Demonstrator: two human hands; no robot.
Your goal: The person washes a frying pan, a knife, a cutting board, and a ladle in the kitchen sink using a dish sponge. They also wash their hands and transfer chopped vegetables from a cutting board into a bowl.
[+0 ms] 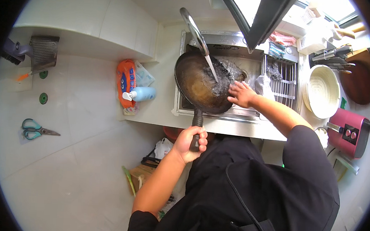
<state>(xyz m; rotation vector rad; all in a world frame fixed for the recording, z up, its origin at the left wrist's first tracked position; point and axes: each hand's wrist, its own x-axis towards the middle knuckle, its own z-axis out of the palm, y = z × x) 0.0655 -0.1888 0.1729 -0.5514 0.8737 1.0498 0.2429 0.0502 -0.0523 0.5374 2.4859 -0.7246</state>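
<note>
My left hand [191,143] is wrapped round the black handle [197,119] of a dark wok [193,84], which is over the steel sink [252,69]. Water runs from the curved faucet [194,31] into the wok and splashes up over its right side. My right hand [240,93] is at the wok's right rim with fingers spread, touching or just beside the splashing water; whether it touches the pan I cannot tell. A slatted rack [286,79] with a pale bag [263,86] on it lies over the sink's right part.
An orange pack [123,80] and blue pump bottle [144,94] stand left of the sink. A cream colander [322,90], knives [339,53], round wooden board [356,83] and pink appliance [348,133] are at right. Scissors [33,129] hang at left. A black window frame [264,23] juts overhead.
</note>
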